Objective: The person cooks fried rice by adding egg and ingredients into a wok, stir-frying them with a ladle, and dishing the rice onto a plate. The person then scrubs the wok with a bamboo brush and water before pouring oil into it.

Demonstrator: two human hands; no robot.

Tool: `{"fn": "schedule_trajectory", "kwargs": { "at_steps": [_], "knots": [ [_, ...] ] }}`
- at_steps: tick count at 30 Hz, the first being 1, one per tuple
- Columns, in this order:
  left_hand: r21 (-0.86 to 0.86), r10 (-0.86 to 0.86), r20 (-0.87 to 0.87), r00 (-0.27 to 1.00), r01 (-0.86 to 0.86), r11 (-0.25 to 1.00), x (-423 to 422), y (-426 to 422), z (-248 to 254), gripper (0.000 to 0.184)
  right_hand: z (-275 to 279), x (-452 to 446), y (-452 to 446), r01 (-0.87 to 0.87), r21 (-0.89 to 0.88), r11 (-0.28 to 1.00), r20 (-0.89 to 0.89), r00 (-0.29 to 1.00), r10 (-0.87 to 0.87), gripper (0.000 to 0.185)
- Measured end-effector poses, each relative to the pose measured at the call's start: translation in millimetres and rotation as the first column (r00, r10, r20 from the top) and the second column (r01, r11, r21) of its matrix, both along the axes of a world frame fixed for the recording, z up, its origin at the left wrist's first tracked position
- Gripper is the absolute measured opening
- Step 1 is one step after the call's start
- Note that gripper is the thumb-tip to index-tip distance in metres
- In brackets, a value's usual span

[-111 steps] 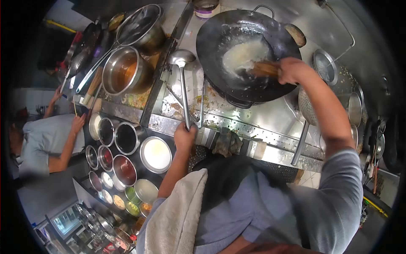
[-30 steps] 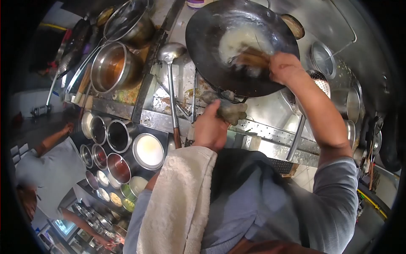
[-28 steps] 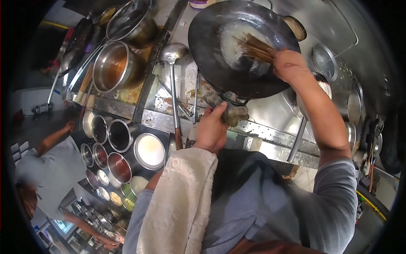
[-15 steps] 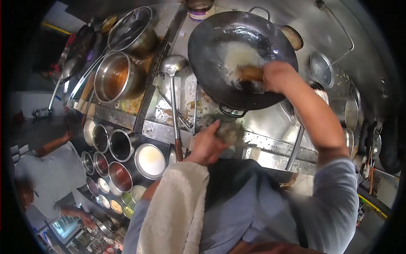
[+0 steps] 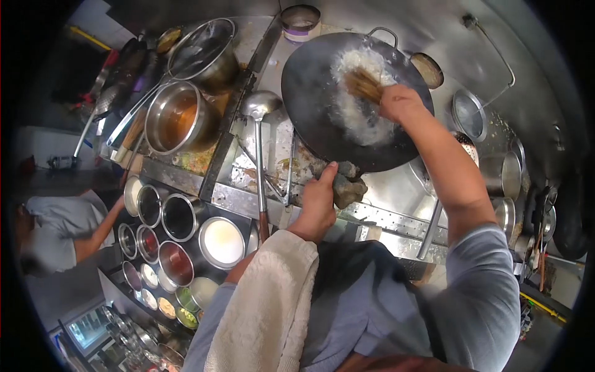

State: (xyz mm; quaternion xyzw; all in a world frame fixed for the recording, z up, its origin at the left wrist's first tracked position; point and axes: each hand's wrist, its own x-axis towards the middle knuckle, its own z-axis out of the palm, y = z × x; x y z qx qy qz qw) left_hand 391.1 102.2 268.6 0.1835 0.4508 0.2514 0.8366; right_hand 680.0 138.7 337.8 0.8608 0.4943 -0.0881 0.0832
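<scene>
A large dark wok (image 5: 310,99) stands on the steel stove, with white, foamy liquid (image 5: 365,127) spread across its inside. My right hand (image 5: 398,103) is closed round a bamboo brush (image 5: 364,85), whose bristles are in the foam. My left hand (image 5: 319,208) grips a grey-green cloth (image 5: 348,190) at the wok's near rim; the cloth covers the near handle. Left of the wok lies a steel ladle (image 5: 261,105) with its wooden-ended handle towards me. A light towel (image 5: 263,304) hangs over my left forearm.
A pot of brown liquid (image 5: 173,118) and a strainer over a pot (image 5: 204,53) stand at the left. Below are several containers of sauces and a bowl of white liquid (image 5: 222,242). Strainers and pots (image 5: 501,175) sit at the right. Another person (image 5: 68,226) is at the far left.
My left hand has left the ladle handle and taken hold of the cloth at the wok. The brush has moved up within the wok, and the foam has spread. The other person has shifted.
</scene>
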Motion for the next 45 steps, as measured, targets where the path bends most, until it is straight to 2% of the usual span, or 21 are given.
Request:
{"fn": "schedule_trajectory", "kwargs": {
  "at_steps": [1,4,6,8,10,11,12,15,16,19,21,24,28,29,32,33,36,39,42,43,45],
  "knots": [
    [0.015,0.021,0.011,1.000,-0.021,1.000,-1,0,4,0.037,22,-18,-9,-0.066,-0.134,0.989,-0.050,0.997,0.060,0.019],
    [0.022,0.039,0.034,0.999,-0.040,0.999,0,4,8,0.038,43,-32,-46,-0.203,-0.323,0.924,-0.005,0.977,0.213,0.019],
    [-0.028,0.016,0.014,1.000,-0.015,0.999,2,11,5,0.038,6,25,-59,-0.336,-0.039,0.941,-0.033,0.942,0.335,0.018],
    [-0.031,0.023,0.012,1.000,-0.022,0.999,5,10,8,0.038,-3,50,-36,-0.309,0.052,0.950,0.029,0.951,0.308,0.016],
    [-0.035,0.017,0.013,1.000,-0.016,0.999,3,8,8,0.037,16,32,7,-0.133,-0.046,0.990,0.168,0.976,0.139,0.016],
    [-0.037,0.005,0.017,1.000,-0.004,0.999,1,7,8,0.037,0,31,-6,-0.069,0.151,0.986,-0.153,0.984,0.093,0.016],
    [-0.032,-0.007,0.027,1.000,0.007,0.999,2,10,9,0.036,-25,29,-26,0.053,0.321,0.945,-0.454,0.885,0.105,0.016],
    [0.048,0.014,0.120,0.993,-0.020,0.999,3,6,9,0.034,11,-21,-46,-0.193,-0.129,0.973,-0.119,0.977,0.178,0.017],
    [0.057,0.008,0.132,0.991,-0.016,0.998,2,5,10,0.034,43,-40,-56,-0.173,-0.271,0.947,-0.068,0.985,0.160,0.018],
    [0.075,-0.009,0.140,0.990,-0.002,0.997,-1,5,10,0.034,1,41,-73,-0.398,0.052,0.916,0.148,0.910,0.387,0.020],
    [0.088,-0.011,0.130,0.992,-0.001,0.996,-1,7,6,0.034,28,41,-14,-0.039,-0.088,0.995,0.194,0.980,0.055,0.024],
    [0.045,-0.076,0.038,0.996,0.075,0.996,-6,9,18,0.033,28,25,9,0.013,-0.167,0.986,0.140,0.990,0.011,0.027],
    [0.065,-0.013,0.103,0.995,0.006,0.998,-1,6,13,0.032,55,-19,-36,-0.032,-0.461,0.887,0.094,0.992,0.085,0.025],
    [0.071,-0.019,0.112,0.994,0.011,0.997,-1,6,12,0.031,51,-12,-38,-0.018,-0.378,0.926,0.103,0.993,0.061,0.022],
    [0.067,-0.047,0.132,0.990,0.038,0.997,-3,5,10,0.030,38,24,-20,-0.216,-0.093,0.972,0.302,0.924,0.235,0.021],
    [0.061,-0.048,0.145,0.988,0.040,0.997,-3,6,11,0.030,49,20,0,0.025,-0.211,0.977,0.181,0.983,0.014,0.022],
    [0.039,-0.034,0.145,0.989,0.029,0.999,-5,9,25,0.031,49,3,-26,-0.256,-0.332,0.908,0.173,0.930,0.325,0.025],
    [-0.077,-0.176,0.222,0.959,0.197,0.977,-12,21,21,0.036,72,-21,-58,-0.121,-0.489,0.864,0.075,0.981,0.180,0.031],
    [-0.082,-0.192,0.128,0.973,0.203,0.976,-13,24,33,0.039,98,-45,-57,-0.197,-0.451,0.870,-0.232,0.968,0.099,0.041],
    [-0.069,-0.192,0.119,0.974,0.201,0.977,-12,24,35,0.040,81,-42,-50,-0.205,-0.371,0.906,-0.209,0.969,0.133,0.044],
    [-0.039,-0.194,0.094,0.977,0.198,0.979,-10,22,34,0.042,62,-36,-7,-0.162,-0.389,0.907,-0.203,0.975,0.088,0.042]
  ]
}}
